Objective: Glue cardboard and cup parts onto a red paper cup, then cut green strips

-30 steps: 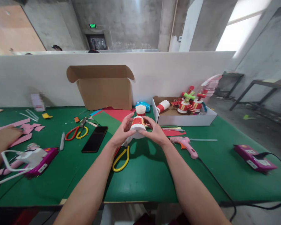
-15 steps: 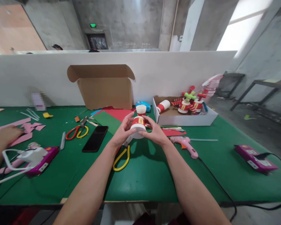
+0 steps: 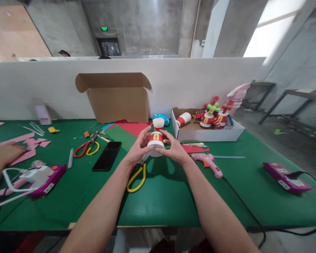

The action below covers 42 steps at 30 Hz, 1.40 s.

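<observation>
Between both hands I hold a red and white paper cup (image 3: 156, 138) above the green table. My left hand (image 3: 139, 147) grips its left side, and my right hand (image 3: 173, 145) grips the right side, thumbs near the lower white rim. Just behind it stands a second red and white paper cup (image 3: 158, 123), partly hidden by the held one. Below my left wrist lie scissors with yellow and red handles (image 3: 137, 181), their blades partly covered by my hand. A pink glue gun (image 3: 207, 162) rests to the right of my right hand, a glue stick in its back.
A white box (image 3: 208, 134) holds cups and decorated pieces. Left lie a black phone (image 3: 107, 156), more scissors (image 3: 88, 147), green paper (image 3: 119, 136) and purple power strips (image 3: 51, 179). An open cardboard box (image 3: 118, 102) stands behind. Another person's hand (image 3: 9, 151) touches pink scraps.
The held cup has tilted or turned very slightly between my hands. The other person's hand has shifted a little; the rest stays put.
</observation>
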Each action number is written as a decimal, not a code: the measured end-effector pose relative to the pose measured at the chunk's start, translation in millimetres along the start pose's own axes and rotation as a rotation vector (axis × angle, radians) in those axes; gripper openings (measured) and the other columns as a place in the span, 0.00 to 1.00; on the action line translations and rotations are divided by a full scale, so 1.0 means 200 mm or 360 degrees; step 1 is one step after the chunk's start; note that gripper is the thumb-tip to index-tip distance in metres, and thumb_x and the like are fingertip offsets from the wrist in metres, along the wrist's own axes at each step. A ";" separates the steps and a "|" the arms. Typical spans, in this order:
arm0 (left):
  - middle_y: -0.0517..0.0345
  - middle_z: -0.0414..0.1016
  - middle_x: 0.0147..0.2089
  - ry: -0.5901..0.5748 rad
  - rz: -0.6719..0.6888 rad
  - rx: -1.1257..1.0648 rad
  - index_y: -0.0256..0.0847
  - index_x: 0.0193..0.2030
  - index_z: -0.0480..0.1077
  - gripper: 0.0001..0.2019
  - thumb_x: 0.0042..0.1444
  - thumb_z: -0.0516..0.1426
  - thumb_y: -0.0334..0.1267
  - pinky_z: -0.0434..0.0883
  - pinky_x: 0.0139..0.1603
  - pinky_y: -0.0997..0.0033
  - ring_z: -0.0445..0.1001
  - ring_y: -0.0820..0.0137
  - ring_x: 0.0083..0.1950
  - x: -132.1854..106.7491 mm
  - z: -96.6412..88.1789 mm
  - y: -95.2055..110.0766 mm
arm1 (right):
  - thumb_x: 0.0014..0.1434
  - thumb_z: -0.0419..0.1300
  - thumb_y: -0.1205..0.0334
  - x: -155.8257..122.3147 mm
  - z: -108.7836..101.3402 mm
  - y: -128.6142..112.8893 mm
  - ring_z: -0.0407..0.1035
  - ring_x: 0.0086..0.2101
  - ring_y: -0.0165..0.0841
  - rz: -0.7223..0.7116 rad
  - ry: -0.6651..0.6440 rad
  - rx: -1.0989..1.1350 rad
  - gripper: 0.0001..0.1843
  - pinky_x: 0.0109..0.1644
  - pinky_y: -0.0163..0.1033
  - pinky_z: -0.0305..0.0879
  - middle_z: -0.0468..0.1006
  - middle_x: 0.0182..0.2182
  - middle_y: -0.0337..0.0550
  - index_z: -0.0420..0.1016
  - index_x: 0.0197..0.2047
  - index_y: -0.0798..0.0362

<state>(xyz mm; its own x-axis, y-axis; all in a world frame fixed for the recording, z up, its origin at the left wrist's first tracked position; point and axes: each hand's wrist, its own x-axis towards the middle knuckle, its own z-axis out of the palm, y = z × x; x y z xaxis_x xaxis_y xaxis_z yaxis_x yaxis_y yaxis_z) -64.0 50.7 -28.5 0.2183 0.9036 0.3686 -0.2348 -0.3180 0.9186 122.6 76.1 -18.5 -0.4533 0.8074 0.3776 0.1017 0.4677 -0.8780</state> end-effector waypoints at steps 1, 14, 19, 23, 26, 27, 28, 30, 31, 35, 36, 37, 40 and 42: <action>0.48 0.66 0.62 0.0004 -0.0006 -0.0015 0.49 0.69 0.52 0.43 0.48 0.67 0.44 0.63 0.63 0.54 0.66 0.54 0.64 0.00 0.00 0.00 | 0.49 0.69 0.53 0.00 0.00 0.00 0.62 0.60 0.44 0.0010 -0.0004 0.0035 0.42 0.64 0.51 0.59 0.65 0.62 0.49 0.61 0.65 0.47; 0.47 0.62 0.65 -0.0012 -0.0018 0.0091 0.49 0.68 0.53 0.43 0.47 0.68 0.44 0.65 0.62 0.54 0.66 0.53 0.63 0.00 0.01 0.00 | 0.48 0.69 0.56 0.00 0.00 0.00 0.61 0.60 0.44 -0.0051 -0.0019 -0.0156 0.40 0.63 0.52 0.59 0.65 0.61 0.50 0.63 0.63 0.48; 0.48 0.65 0.63 0.0026 -0.0024 0.0025 0.49 0.68 0.53 0.42 0.48 0.67 0.46 0.65 0.62 0.55 0.66 0.54 0.63 0.00 0.01 0.00 | 0.49 0.68 0.54 0.00 -0.01 0.00 0.63 0.59 0.44 -0.0005 -0.0014 -0.0036 0.41 0.63 0.51 0.60 0.65 0.62 0.50 0.62 0.64 0.48; 0.46 0.62 0.66 -0.0033 -0.0017 0.0030 0.48 0.69 0.52 0.45 0.46 0.68 0.46 0.62 0.65 0.53 0.63 0.52 0.66 0.00 0.01 0.00 | 0.47 0.69 0.56 0.00 -0.02 -0.01 0.62 0.59 0.44 -0.0030 -0.0017 -0.0128 0.40 0.64 0.52 0.59 0.66 0.60 0.50 0.63 0.63 0.49; 0.45 0.60 0.67 -0.0056 -0.0018 0.0076 0.47 0.68 0.52 0.45 0.45 0.69 0.44 0.62 0.65 0.53 0.62 0.51 0.67 0.00 0.02 0.01 | 0.47 0.68 0.59 0.00 -0.01 0.00 0.63 0.59 0.44 -0.0063 -0.0025 -0.0199 0.39 0.63 0.51 0.59 0.68 0.58 0.51 0.64 0.62 0.51; 0.45 0.60 0.67 -0.0043 -0.0027 0.0090 0.47 0.68 0.53 0.45 0.45 0.69 0.44 0.62 0.65 0.53 0.63 0.52 0.66 0.00 0.02 0.01 | 0.47 0.68 0.59 0.00 -0.01 0.00 0.63 0.59 0.43 -0.0067 -0.0028 -0.0209 0.38 0.63 0.51 0.59 0.68 0.58 0.51 0.64 0.61 0.51; 0.45 0.60 0.67 -0.0025 -0.0039 0.0100 0.47 0.68 0.53 0.45 0.45 0.69 0.43 0.63 0.64 0.53 0.64 0.52 0.65 0.00 0.02 0.01 | 0.47 0.68 0.59 0.00 -0.01 0.00 0.63 0.59 0.43 -0.0061 -0.0030 -0.0208 0.38 0.64 0.51 0.59 0.67 0.59 0.51 0.64 0.62 0.50; 0.46 0.62 0.65 0.0013 -0.0057 0.0098 0.47 0.67 0.53 0.44 0.45 0.69 0.43 0.63 0.63 0.53 0.66 0.53 0.64 0.00 0.02 0.01 | 0.47 0.68 0.58 0.00 -0.01 0.00 0.62 0.60 0.43 -0.0022 -0.0036 -0.0172 0.39 0.64 0.51 0.59 0.65 0.61 0.50 0.63 0.62 0.49; 0.46 0.63 0.64 0.0026 -0.0058 0.0087 0.47 0.67 0.53 0.44 0.46 0.68 0.43 0.63 0.63 0.53 0.66 0.53 0.63 0.00 0.02 0.01 | 0.47 0.68 0.57 0.00 0.00 -0.01 0.62 0.60 0.43 0.0003 -0.0040 -0.0145 0.40 0.64 0.51 0.59 0.65 0.61 0.50 0.63 0.63 0.49; 0.46 0.65 0.63 0.0017 -0.0025 0.0048 0.47 0.68 0.52 0.44 0.47 0.67 0.46 0.62 0.64 0.53 0.65 0.53 0.64 0.00 0.01 0.00 | 0.48 0.68 0.55 0.00 -0.01 -0.01 0.63 0.59 0.43 0.0043 -0.0048 -0.0080 0.41 0.64 0.51 0.59 0.65 0.62 0.51 0.61 0.63 0.50; 0.46 0.64 0.64 0.0001 -0.0017 0.0056 0.48 0.69 0.52 0.44 0.47 0.67 0.46 0.62 0.64 0.53 0.65 0.53 0.65 0.00 0.01 0.00 | 0.48 0.68 0.55 0.00 -0.01 -0.01 0.63 0.59 0.43 0.0031 -0.0045 -0.0091 0.40 0.64 0.51 0.60 0.65 0.61 0.51 0.62 0.63 0.50; 0.46 0.63 0.65 -0.0014 -0.0007 0.0073 0.48 0.69 0.52 0.44 0.47 0.67 0.46 0.62 0.65 0.53 0.64 0.53 0.65 0.00 0.01 0.00 | 0.48 0.68 0.56 0.00 -0.02 -0.01 0.64 0.58 0.43 0.0014 -0.0040 -0.0111 0.40 0.63 0.51 0.60 0.66 0.61 0.50 0.62 0.63 0.49; 0.45 0.59 0.68 -0.0062 0.0011 0.0140 0.48 0.69 0.52 0.45 0.47 0.68 0.44 0.62 0.65 0.52 0.62 0.52 0.67 0.00 0.00 0.00 | 0.46 0.68 0.58 -0.01 -0.02 -0.02 0.64 0.58 0.44 -0.0027 -0.0033 -0.0191 0.39 0.63 0.53 0.60 0.67 0.59 0.50 0.64 0.62 0.49; 0.45 0.59 0.68 -0.0073 0.0004 0.0174 0.48 0.69 0.52 0.45 0.46 0.68 0.43 0.62 0.64 0.52 0.63 0.52 0.66 0.00 0.00 0.01 | 0.46 0.68 0.60 -0.01 -0.02 -0.03 0.65 0.57 0.44 -0.0022 -0.0038 -0.0221 0.39 0.62 0.53 0.61 0.68 0.59 0.49 0.64 0.62 0.49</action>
<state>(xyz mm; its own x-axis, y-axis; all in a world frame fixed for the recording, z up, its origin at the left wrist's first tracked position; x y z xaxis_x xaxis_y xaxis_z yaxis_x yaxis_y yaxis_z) -63.9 49.9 -27.3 0.2615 0.8894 0.3749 -0.1312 -0.3520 0.9268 126.5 74.0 -13.1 -0.4764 0.7925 0.3807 0.2160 0.5252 -0.8231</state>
